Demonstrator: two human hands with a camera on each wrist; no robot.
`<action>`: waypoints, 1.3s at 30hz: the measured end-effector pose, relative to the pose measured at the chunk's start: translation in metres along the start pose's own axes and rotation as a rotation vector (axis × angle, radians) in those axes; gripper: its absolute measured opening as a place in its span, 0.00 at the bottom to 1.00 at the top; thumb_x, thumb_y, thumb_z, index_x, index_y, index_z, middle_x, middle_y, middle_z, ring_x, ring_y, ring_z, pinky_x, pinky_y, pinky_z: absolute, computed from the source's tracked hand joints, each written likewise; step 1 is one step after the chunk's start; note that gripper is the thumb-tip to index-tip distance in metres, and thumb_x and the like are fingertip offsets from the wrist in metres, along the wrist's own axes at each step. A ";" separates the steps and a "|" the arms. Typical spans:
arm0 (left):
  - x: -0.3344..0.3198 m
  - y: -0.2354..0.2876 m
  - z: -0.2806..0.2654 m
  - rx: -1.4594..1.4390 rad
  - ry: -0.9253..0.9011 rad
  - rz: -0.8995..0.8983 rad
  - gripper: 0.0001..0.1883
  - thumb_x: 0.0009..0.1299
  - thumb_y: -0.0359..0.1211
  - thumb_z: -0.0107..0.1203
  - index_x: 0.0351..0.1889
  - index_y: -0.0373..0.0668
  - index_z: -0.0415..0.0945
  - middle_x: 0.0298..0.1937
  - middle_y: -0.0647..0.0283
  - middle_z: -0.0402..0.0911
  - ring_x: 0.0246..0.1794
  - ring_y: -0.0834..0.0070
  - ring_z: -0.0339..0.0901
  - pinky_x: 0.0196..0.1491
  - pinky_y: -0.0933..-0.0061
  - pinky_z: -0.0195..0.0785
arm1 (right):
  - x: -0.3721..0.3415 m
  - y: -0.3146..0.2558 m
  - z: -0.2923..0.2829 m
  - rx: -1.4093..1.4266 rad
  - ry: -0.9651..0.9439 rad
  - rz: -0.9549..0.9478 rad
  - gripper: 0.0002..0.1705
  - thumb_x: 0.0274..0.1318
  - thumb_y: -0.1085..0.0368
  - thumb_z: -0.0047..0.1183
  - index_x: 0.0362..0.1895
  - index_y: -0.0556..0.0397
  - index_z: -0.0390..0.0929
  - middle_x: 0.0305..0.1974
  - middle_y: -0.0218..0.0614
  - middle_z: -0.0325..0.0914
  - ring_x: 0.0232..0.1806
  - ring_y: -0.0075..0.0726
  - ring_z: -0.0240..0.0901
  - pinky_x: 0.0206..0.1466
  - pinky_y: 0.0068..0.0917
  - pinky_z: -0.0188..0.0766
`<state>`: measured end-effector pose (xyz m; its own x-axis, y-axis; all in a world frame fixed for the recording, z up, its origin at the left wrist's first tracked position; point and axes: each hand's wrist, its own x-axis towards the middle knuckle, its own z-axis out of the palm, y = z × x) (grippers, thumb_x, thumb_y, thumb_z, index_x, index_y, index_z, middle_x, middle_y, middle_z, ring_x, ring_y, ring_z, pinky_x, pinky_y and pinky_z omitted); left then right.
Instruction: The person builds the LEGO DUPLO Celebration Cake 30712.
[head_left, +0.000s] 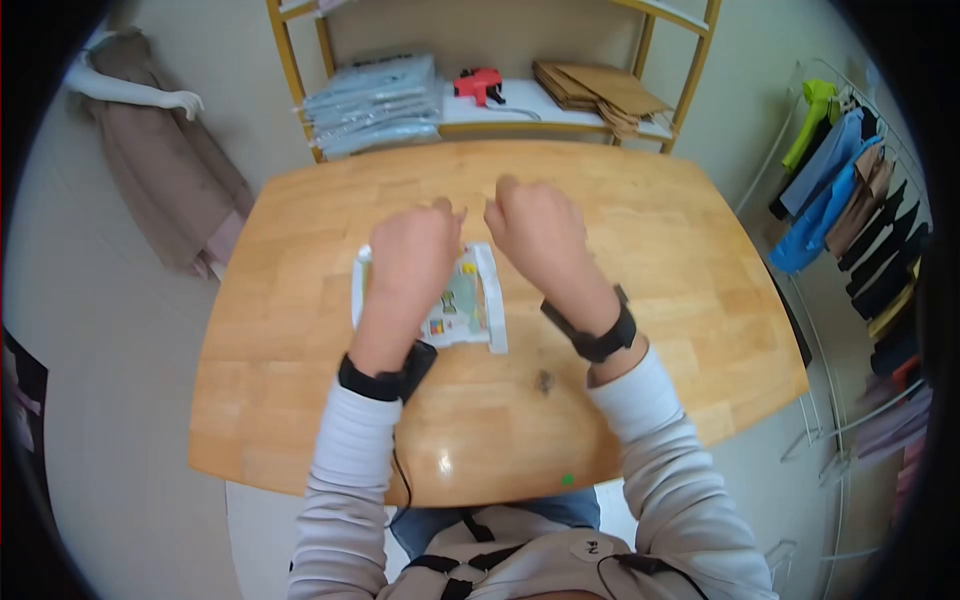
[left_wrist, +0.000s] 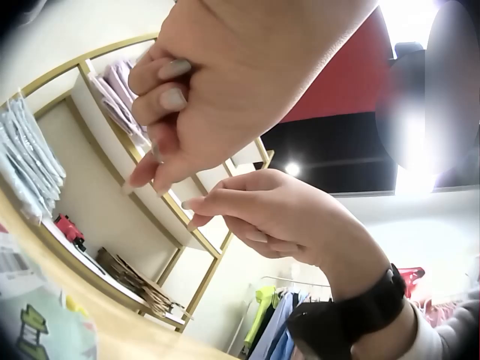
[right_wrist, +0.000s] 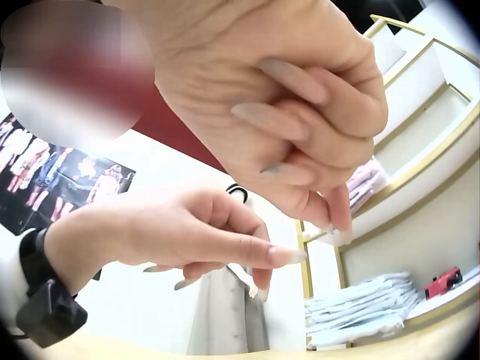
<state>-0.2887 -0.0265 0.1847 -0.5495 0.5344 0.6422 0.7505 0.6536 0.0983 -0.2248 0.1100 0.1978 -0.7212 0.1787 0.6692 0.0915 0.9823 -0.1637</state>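
Note:
Both hands are raised side by side over the wooden table (head_left: 700, 300), knuckles up and fingertips turned toward each other. My left hand (head_left: 412, 250) has its fingers curled, with thumb and forefinger tips together. My right hand (head_left: 543, 232) is curled in the same way, its fingertips a short gap from the left ones. Whether a thin, clear thing is pinched between them I cannot tell. Below the left hand lies a flat plastic package (head_left: 457, 305) with pale edges and green print, partly hidden by the left hand and forearm. Its printed face (left_wrist: 45, 322) shows low in the left wrist view.
Behind the table, a shelf holds a stack of plastic-wrapped clothes (head_left: 375, 100), a red handheld tool (head_left: 480, 86) and brown paper bags (head_left: 600, 88). A dressed mannequin (head_left: 150, 130) stands at left, a clothes rack (head_left: 850, 190) at right. A green scrap (head_left: 567, 479) lies by the near edge.

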 end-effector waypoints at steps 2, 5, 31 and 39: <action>0.003 0.000 0.012 -0.006 -0.015 -0.009 0.14 0.68 0.40 0.56 0.25 0.40 0.76 0.21 0.51 0.78 0.24 0.52 0.78 0.27 0.55 0.70 | 0.000 0.007 0.021 0.002 -0.033 0.026 0.06 0.49 0.66 0.55 0.27 0.56 0.77 0.22 0.48 0.78 0.27 0.54 0.79 0.29 0.43 0.75; 0.000 0.000 0.023 0.003 -0.034 -0.029 0.14 0.67 0.39 0.57 0.24 0.40 0.77 0.21 0.50 0.78 0.24 0.53 0.79 0.27 0.56 0.71 | -0.001 0.012 0.037 0.002 -0.137 0.048 0.07 0.49 0.65 0.55 0.27 0.56 0.77 0.22 0.47 0.78 0.28 0.53 0.80 0.29 0.42 0.75; -0.004 0.008 0.030 0.065 -0.266 -0.046 0.06 0.62 0.31 0.56 0.25 0.39 0.76 0.23 0.51 0.79 0.24 0.55 0.80 0.28 0.58 0.72 | -0.014 -0.005 0.035 -0.030 -0.284 -0.065 0.04 0.45 0.70 0.57 0.26 0.54 0.75 0.22 0.42 0.79 0.26 0.44 0.81 0.26 0.34 0.75; -0.004 0.008 0.031 0.039 -0.260 -0.010 0.04 0.58 0.29 0.57 0.26 0.38 0.76 0.23 0.52 0.80 0.26 0.56 0.81 0.29 0.60 0.73 | -0.014 -0.005 0.034 -0.051 -0.328 -0.074 0.04 0.45 0.70 0.58 0.27 0.54 0.76 0.23 0.42 0.80 0.26 0.43 0.81 0.27 0.34 0.75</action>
<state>-0.2916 -0.0072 0.1593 -0.6364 0.6443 0.4240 0.7327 0.6769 0.0712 -0.2385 0.1005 0.1650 -0.9088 0.0870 0.4081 0.0589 0.9950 -0.0811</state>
